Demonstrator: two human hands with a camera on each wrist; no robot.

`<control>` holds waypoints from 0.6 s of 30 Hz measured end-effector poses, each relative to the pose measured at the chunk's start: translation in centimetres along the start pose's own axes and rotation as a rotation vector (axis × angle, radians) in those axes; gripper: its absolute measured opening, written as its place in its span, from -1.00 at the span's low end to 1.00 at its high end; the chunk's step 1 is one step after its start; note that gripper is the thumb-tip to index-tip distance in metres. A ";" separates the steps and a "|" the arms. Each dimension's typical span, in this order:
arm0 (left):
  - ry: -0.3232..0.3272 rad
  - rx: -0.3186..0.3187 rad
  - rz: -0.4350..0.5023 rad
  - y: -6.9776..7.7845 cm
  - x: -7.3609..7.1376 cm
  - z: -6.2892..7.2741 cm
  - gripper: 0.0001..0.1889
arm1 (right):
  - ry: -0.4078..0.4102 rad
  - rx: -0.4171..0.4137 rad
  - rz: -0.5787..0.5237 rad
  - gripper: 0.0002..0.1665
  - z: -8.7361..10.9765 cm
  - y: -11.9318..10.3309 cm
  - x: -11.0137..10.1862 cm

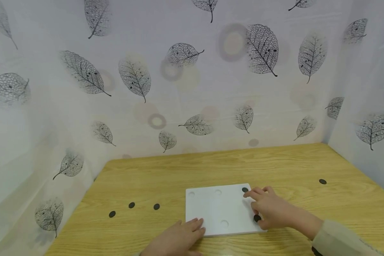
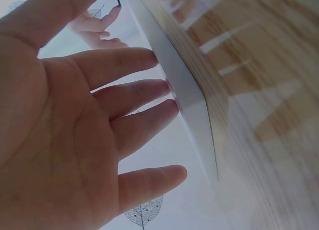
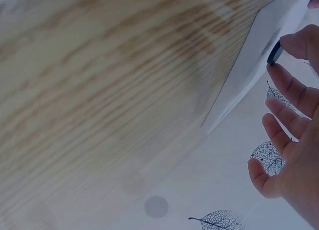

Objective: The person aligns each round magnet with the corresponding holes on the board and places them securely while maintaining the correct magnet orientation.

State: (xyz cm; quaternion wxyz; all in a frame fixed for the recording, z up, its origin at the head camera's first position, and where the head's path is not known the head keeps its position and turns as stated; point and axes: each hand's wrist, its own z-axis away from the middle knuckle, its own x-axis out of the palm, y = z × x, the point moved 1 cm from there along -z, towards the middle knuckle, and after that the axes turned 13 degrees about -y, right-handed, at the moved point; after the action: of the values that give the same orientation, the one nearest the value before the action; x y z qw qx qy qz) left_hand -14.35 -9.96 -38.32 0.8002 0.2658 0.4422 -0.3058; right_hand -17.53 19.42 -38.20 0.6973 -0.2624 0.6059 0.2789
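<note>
A white rectangular board (image 1: 217, 209) with shallow round recesses lies on the wooden table. One black disc (image 1: 245, 190) sits at its far right corner. Over the near right corner, my right hand (image 1: 273, 211) pinches another black disc (image 3: 275, 51) between thumb and index finger, and the disc stands tilted in the right wrist view. The other fingers of that hand are spread and bent. My left hand (image 1: 179, 236) rests with extended fingertips on the board's near left edge, as the left wrist view also shows. Its fingers hold nothing.
Left of the board, three black discs lie on the table: a leftmost disc (image 1: 112, 214), a middle disc (image 1: 132, 205) and a nearer-board disc (image 1: 156, 206). A far-right disc (image 1: 322, 181) lies beyond my right forearm. Leaf-printed white sheeting (image 1: 192, 89) surrounds the table (image 1: 166, 174).
</note>
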 end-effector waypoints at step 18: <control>0.009 -0.001 -0.004 -0.1 0.0 -0.1 -0.42 | -0.041 0.002 0.031 -0.69 -0.3 -0.3 0.2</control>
State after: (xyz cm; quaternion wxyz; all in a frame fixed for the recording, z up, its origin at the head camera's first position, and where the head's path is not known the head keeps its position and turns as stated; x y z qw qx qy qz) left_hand -14.46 -9.97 -38.42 0.7978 0.2657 0.4464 -0.3060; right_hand -17.50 19.07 -38.38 0.7054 -0.2463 0.5958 0.2945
